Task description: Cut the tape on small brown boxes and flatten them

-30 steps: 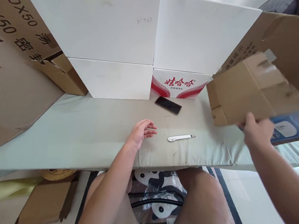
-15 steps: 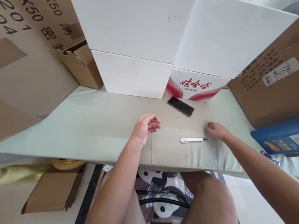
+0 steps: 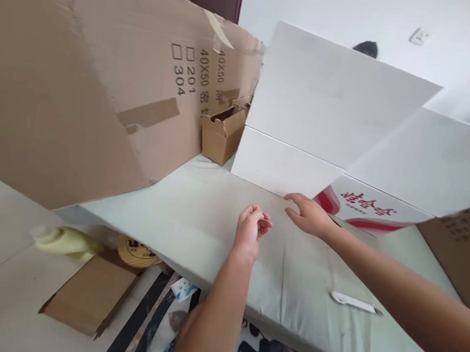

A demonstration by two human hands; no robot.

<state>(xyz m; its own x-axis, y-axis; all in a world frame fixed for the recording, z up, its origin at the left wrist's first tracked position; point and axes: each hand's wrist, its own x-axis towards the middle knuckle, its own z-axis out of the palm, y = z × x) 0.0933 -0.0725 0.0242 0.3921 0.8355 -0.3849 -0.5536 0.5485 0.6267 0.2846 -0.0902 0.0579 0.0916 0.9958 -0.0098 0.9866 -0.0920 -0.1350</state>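
My left hand (image 3: 251, 226) hovers over the pale green cloth (image 3: 183, 210), its fingers loosely curled with gaps and nothing in them. To its right, my right hand (image 3: 309, 215) reaches across with fingers spread, holding nothing. Its fingertips are close to the lower edge of the white cardboard panels (image 3: 285, 161); I cannot tell whether they touch. A white utility knife (image 3: 353, 302) lies on the cloth below my right forearm, with its dark tip pointing right. The phone is almost wholly hidden behind my right hand and wrist.
A large brown carton (image 3: 99, 149) walls off the left, and a small brown box (image 3: 219, 139) stands beside it. A white carton face with red lettering (image 3: 373, 206) is at the right. On the floor lie a cardboard box (image 3: 87, 292) and a yellow-green item (image 3: 69, 244).
The view has swung left. My right hand has moved left from near the knife to the white panels, its fingers now spread. My left hand's fingers have curled in a little.
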